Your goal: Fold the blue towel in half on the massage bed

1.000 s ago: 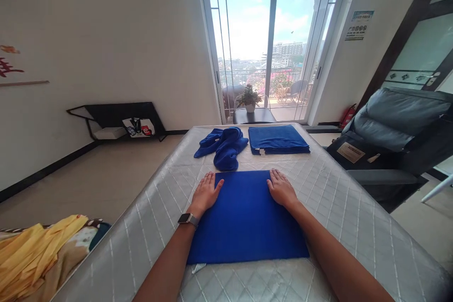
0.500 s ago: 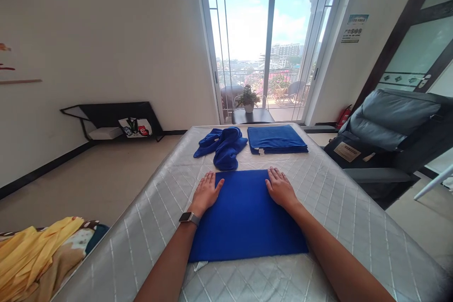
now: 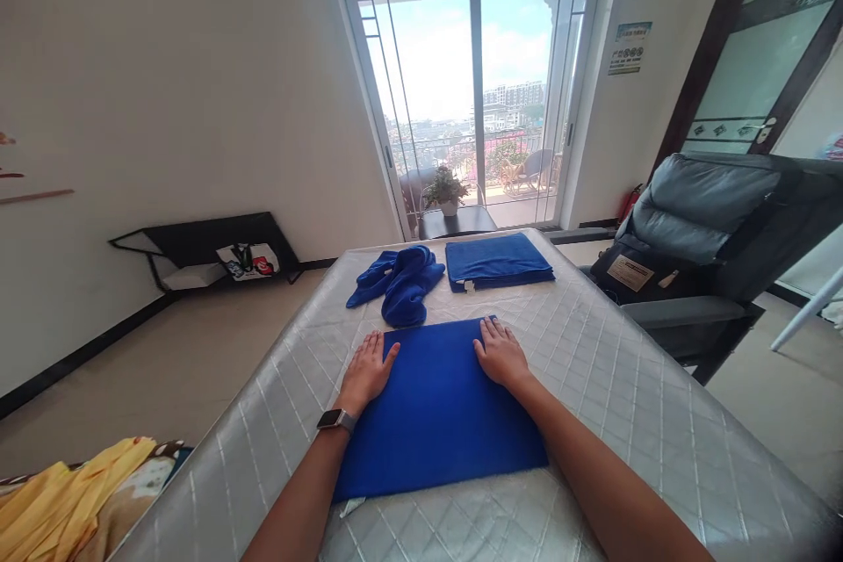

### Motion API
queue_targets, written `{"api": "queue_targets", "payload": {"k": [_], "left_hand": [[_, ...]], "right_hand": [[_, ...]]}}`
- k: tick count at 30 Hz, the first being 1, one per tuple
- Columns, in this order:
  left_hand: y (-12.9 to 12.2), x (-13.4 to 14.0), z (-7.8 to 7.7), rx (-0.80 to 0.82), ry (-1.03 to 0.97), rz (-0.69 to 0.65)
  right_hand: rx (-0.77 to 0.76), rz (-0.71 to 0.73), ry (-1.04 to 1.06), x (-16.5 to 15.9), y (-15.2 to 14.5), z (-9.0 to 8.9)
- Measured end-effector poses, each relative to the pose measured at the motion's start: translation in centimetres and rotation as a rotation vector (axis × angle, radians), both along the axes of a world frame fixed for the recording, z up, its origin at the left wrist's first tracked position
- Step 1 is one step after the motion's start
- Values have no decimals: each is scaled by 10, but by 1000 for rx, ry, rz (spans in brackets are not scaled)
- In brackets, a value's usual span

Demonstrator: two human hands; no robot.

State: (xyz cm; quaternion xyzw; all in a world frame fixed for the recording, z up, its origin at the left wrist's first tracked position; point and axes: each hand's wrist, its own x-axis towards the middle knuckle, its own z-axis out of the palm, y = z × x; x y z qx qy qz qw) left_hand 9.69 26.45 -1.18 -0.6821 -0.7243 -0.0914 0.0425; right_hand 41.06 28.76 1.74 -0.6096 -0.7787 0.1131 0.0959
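A blue towel [image 3: 438,413] lies flat and smooth on the quilted silver mattress [image 3: 632,395], a white tag poking out at its near left corner. On its far left edge rests my left hand [image 3: 366,369], palm down with the thumb spread; a watch [image 3: 335,419] is on that wrist. My right hand [image 3: 501,351] lies flat on the far right edge, fingers stretched out. Beyond them is a crumpled blue towel [image 3: 405,285]. To its right sits a folded stack of blue towels [image 3: 500,260] with a small white tag at its front.
A dark grey recliner [image 3: 698,211] with a black bag stands right of the mattress. Past the far edge are a potted plant [image 3: 446,186] on a small table and a sliding glass door [image 3: 475,88]. Yellow cloth [image 3: 79,487] is heaped at the lower left.
The camera view has tilted and shifted slightly, so the scene sits further left. Both hands remain flat on the same edges of the towel.
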Motion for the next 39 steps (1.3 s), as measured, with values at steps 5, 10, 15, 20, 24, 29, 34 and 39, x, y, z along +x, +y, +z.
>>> {"api": "queue_targets", "payload": {"k": [5,10,15,20,24,29,34,39], "left_hand": [[-11,20,14,177,161,-1],[-13,100,20,181,99,-283],[10,189,17,77,-80,-543],[26,210,9,61,-222,-520],[22,185,3,52,-143,-486],[22,131,4,-9,-14,-340],[17,63,2,-39,56,-198],[3,11,-6,22,82,-76]], "right_hand": [[14,-25,37,-1,1,-3],[33,-29,55,-2,3,-7],[61,50,-15,4,4,-12],[64,67,-62,7,4,-14],[54,32,-19,3,3,-11],[38,-17,44,0,4,-8],[7,-15,27,0,5,-7],[5,-13,-14,1,5,-3]]}}
